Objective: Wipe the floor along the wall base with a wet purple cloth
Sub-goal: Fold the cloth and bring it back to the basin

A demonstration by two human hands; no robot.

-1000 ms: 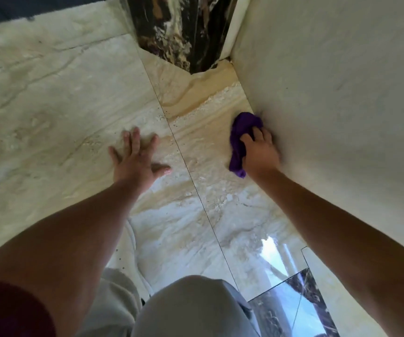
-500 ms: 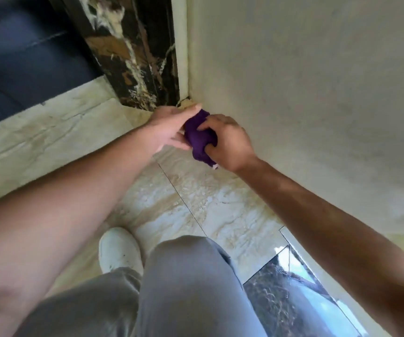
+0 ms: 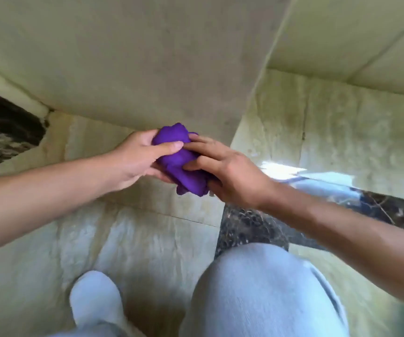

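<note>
Both hands hold the purple cloth (image 3: 180,161), bunched into a wad, off the floor and in front of the wall corner. Left hand (image 3: 137,159) grips it from the left, thumb pressed across the top of the wad. Right hand (image 3: 230,171) closes on it from the right, fingers spread over the fabric.

Wall (image 3: 147,57) behind the cloth: pale, matte, cream-coloured, ending in an outside corner just right of the cloth. Floor (image 3: 147,239) below the cloth: glossy beige marble tiles with brown veining, thin joints. Dark speckled stone band (image 3: 249,227) in the floor below and right of the cloth; bright glare on it. Dark veined stone panel (image 3: 3,132) far left of the cloth. Grey-trousered knee (image 3: 264,293) and white shoe (image 3: 93,302) below the cloth. Frame slightly blurred.
</note>
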